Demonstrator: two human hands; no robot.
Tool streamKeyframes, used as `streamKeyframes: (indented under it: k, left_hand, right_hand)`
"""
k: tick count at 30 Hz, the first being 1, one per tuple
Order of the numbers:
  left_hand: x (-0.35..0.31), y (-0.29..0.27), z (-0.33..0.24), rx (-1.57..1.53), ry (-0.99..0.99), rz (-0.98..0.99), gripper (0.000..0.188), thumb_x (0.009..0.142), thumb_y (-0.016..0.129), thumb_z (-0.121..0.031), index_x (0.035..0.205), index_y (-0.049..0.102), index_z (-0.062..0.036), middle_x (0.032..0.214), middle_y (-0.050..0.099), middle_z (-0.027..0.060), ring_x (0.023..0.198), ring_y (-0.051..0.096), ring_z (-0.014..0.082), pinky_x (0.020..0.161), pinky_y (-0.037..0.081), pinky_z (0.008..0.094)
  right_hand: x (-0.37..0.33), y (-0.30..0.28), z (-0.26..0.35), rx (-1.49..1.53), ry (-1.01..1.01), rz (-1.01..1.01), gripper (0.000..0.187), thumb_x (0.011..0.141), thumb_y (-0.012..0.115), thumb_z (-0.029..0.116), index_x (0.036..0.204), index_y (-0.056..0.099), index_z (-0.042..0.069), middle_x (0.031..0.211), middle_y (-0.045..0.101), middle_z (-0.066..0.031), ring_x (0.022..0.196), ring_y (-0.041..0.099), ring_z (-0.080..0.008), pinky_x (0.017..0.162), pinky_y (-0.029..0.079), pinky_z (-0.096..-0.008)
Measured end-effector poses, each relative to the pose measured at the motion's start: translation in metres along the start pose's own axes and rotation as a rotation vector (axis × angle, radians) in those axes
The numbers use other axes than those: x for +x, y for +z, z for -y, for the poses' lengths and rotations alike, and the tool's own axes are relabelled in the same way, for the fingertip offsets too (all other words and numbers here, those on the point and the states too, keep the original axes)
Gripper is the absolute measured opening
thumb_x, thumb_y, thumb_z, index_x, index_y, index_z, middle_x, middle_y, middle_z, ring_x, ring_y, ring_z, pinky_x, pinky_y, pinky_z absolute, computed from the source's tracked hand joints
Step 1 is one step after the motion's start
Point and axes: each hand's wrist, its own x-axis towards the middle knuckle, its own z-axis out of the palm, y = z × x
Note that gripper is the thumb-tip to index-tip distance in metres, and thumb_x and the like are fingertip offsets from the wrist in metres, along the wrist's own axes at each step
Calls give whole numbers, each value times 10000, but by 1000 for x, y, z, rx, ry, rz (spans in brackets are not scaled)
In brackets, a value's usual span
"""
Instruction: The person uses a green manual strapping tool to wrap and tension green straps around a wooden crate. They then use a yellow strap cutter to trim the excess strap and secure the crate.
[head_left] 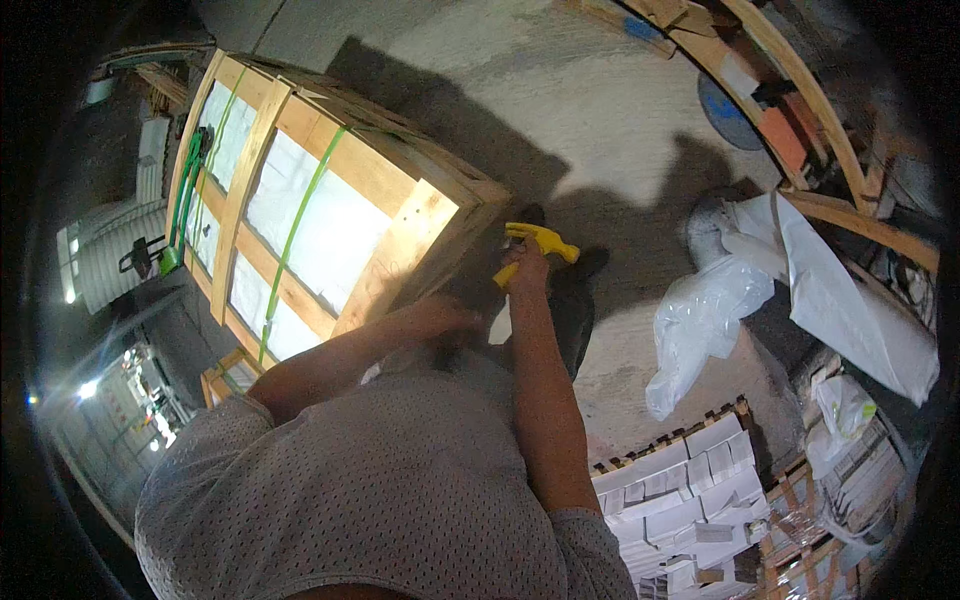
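Beside the near corner of a wooden crate (pixel 400 245), the person's right hand (pixel 530 268) is closed around the handle of a yellow hammer (pixel 556 247). The hammer sits just off the crate's right-hand end, above the concrete floor (pixel 620 130), with its head pointing toward the right and the butt of the handle toward the lower left.

The left hand (pixel 447 318) reaches across in front of the body, near the crate's lower edge. It is dim and blurred, so I cannot tell whether its fingers are apart or together, or whether it touches the wood.

White sheeting (pixel 335 240) shows between the crate's planks, and a green strap (pixel 301 215) runs over them. A grey shirt (pixel 370 480) with small holes covers the person's trunk.

Well apart to the right, a crumpled clear plastic bag (pixel 700 320) lies near a large white sheet (pixel 850 310). Nearer the lower edge stands a stack of white pieces (pixel 680 500). Bent-looking wooden boards (pixel 800 70) fill the upper right.
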Motion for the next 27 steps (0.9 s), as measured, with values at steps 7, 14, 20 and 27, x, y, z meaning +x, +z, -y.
streamKeyframes:
  k: [7, 14, 20, 27]
  left_hand:
    - [19, -31, -13, -128, -256, -147, 415, 931, 564, -409, 1045, 627, -14, 795, 621, 74, 745, 576, 156, 697, 478, 364]
    - [25, -37, -29, -211, -343, -238, 446, 929, 575, -396, 1102, 619, 13, 858, 645, 98, 711, 601, 148, 638, 495, 329]
    - [17, -43, -44, -187, -345, -247, 418, 937, 549, -419, 914, 613, -6, 679, 589, 62, 529, 556, 144, 488, 461, 312]
    - [12, -52, -48, -181, -373, -235, 403, 946, 531, -410, 922, 616, -17, 674, 576, 78, 559, 555, 165, 532, 457, 331]
  right_hand:
    - [31, 34, -6, 70, 111, 10, 192, 937, 553, 217, 981, 518, 33, 824, 543, -64, 657, 525, -172, 571, 432, -335]
    - [34, 56, 0, -73, 178, 56, 209, 913, 582, 246, 936, 522, 48, 753, 501, -52, 622, 518, -184, 553, 442, -342]
    - [36, 61, -3, -32, 207, 32, 201, 922, 556, 229, 945, 538, 30, 743, 528, -49, 581, 512, -172, 501, 417, -310]
    - [34, 63, -2, -20, 274, 40, 240, 942, 536, 229, 1058, 526, 19, 850, 554, -56, 696, 537, -173, 596, 446, -324]
